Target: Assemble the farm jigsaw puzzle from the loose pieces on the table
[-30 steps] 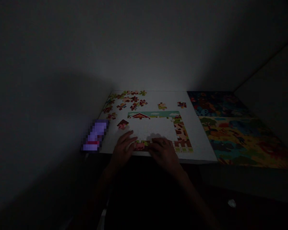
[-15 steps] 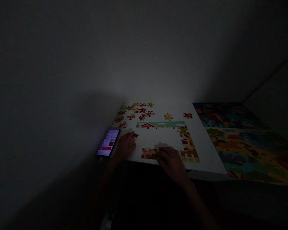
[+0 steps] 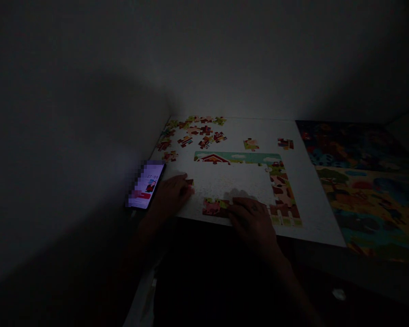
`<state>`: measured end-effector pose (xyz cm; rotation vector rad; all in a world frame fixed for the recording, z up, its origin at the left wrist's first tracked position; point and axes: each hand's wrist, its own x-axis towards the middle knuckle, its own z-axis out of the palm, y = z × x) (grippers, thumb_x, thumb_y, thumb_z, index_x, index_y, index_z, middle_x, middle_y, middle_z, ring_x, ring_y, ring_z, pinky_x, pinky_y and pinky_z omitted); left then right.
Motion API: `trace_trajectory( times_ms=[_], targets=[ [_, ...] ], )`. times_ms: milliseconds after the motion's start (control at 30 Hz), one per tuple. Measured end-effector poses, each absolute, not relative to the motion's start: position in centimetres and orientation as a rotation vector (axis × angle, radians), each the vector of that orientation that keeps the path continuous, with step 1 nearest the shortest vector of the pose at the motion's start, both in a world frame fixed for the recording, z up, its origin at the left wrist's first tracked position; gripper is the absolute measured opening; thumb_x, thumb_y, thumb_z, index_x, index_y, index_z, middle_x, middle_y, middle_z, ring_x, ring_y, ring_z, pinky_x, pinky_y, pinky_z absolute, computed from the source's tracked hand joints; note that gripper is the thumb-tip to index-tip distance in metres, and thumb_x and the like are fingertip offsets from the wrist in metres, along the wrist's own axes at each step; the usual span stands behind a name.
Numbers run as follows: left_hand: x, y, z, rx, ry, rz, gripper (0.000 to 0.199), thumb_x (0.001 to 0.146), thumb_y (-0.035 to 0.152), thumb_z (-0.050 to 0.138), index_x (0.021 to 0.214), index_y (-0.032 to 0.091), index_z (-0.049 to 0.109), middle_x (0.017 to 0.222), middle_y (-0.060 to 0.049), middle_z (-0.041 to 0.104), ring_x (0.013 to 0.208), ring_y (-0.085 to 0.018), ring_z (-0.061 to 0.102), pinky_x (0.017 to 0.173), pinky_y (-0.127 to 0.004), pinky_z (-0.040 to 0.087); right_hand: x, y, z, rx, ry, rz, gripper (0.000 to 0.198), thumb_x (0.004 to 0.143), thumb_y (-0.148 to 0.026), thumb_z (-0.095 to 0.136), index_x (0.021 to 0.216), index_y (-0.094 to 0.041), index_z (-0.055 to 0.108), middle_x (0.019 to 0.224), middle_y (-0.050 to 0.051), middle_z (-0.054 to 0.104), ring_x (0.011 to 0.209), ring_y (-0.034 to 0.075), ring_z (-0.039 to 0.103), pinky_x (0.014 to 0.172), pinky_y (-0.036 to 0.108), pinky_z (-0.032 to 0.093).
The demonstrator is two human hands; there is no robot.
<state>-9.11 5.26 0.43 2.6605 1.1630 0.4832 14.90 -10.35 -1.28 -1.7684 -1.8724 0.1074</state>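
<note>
In the head view, my left hand point(image 3: 172, 193) is closed around a puzzle piece point(image 3: 190, 182), whose edge shows between thumb and forefinger. My right hand point(image 3: 254, 218) lies over the bottom row of a partly joined farm puzzle, fingers stretched and slightly bent, covering some of that row. Just left of it, a joined section with a pink pig point(image 3: 213, 207) stays visible. The puzzle's top strip point(image 3: 238, 157) shows a barn roof and clouds, and its right side point(image 3: 282, 190) shows a cow. Bare white surface lies inside this border.
Loose puzzle pieces point(image 3: 204, 131) are heaped at the back left. Two single pieces, one light point(image 3: 251, 144) and one reddish point(image 3: 285, 143), lie behind the border. A lit phone point(image 3: 146, 186) rests at the left edge. Colourful picture sheets point(image 3: 371, 204) cover the right side.
The camera view has shifted, so the table appears higher and larger. My left hand now hides more of its puzzle piece. My right hand stays over the bottom row.
</note>
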Motion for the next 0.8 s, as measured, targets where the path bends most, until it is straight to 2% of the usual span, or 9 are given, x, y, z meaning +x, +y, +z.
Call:
trace_trajectory(
  times_ms=[100,233,300,400,467,633,800],
  targets=[
    [-10.0,4.5,0.7,2.672,1.085,0.442,0.033,0.101,0.030,0.036,0.120,0.020,0.062,0.130,-0.010,0.061,0.123,-0.024,0.055,0.105,-0.046,0.043,14.9,-10.4,-1.3,-1.774,-1.875,0.112,0.019,0.094,-0.027,0.054,0.105,-0.025,0.069,0.116,0.008,0.067,0.107,0.027,0.057,0.089,0.045,0.041],
    [-11.4,2.3,1.2,2.738,1.148,0.364,0.037,0.100,0.029,0.040,0.130,0.022,0.059,0.115,-0.011,0.063,0.103,-0.025,0.060,0.091,-0.044,0.051,14.8,-10.4,-1.4,-1.790,-1.879,0.111,0.018,0.094,-0.027,0.054,0.105,-0.026,0.069,0.116,0.008,0.067,0.108,0.028,0.056,0.090,0.046,0.040],
    [-11.7,1.7,1.4,2.749,1.145,0.339,0.037,0.097,0.032,0.047,0.132,0.024,0.058,0.114,-0.011,0.063,0.102,-0.025,0.060,0.090,-0.042,0.051,14.8,-10.4,-1.3,-1.789,-1.878,0.109,0.019,0.094,-0.027,0.054,0.106,-0.025,0.069,0.116,0.008,0.067,0.108,0.028,0.056,0.091,0.045,0.040],
    [-11.7,1.9,1.4,2.780,0.987,0.335,0.040,0.095,0.036,0.056,0.133,0.025,0.057,0.136,-0.011,0.055,0.123,-0.028,0.053,0.101,-0.045,0.047,14.8,-10.4,-1.3,-1.785,-1.872,0.098,0.018,0.094,-0.026,0.055,0.104,-0.025,0.069,0.116,0.007,0.067,0.107,0.027,0.056,0.090,0.045,0.040],
    [-11.6,2.5,1.1,2.817,0.865,0.333,0.037,0.096,0.037,0.055,0.131,0.024,0.058,0.142,-0.010,0.053,0.130,-0.027,0.050,0.105,-0.045,0.045,14.8,-10.4,-1.3,-1.784,-1.868,0.087,0.017,0.094,-0.026,0.054,0.103,-0.024,0.069,0.115,0.008,0.067,0.106,0.027,0.056,0.090,0.044,0.041],
    [-11.0,2.9,0.1,2.920,0.705,0.589,0.031,0.099,0.031,0.052,0.126,0.018,0.060,0.127,-0.011,0.065,0.123,-0.023,0.058,0.099,-0.040,0.053,14.8,-10.4,-1.3,-1.767,-1.871,0.062,0.016,0.094,-0.026,0.055,0.103,-0.024,0.068,0.114,0.008,0.066,0.105,0.027,0.056,0.090,0.044,0.040],
    [-10.2,1.1,-0.8,2.916,0.670,0.823,0.033,0.096,0.026,0.056,0.128,0.017,0.057,0.122,-0.011,0.067,0.120,-0.024,0.060,0.097,-0.041,0.056,14.7,-10.4,-1.2,-1.760,-1.880,0.047,0.016,0.093,-0.024,0.056,0.104,-0.024,0.067,0.113,0.007,0.066,0.105,0.027,0.056,0.089,0.044,0.040]
  ],
)
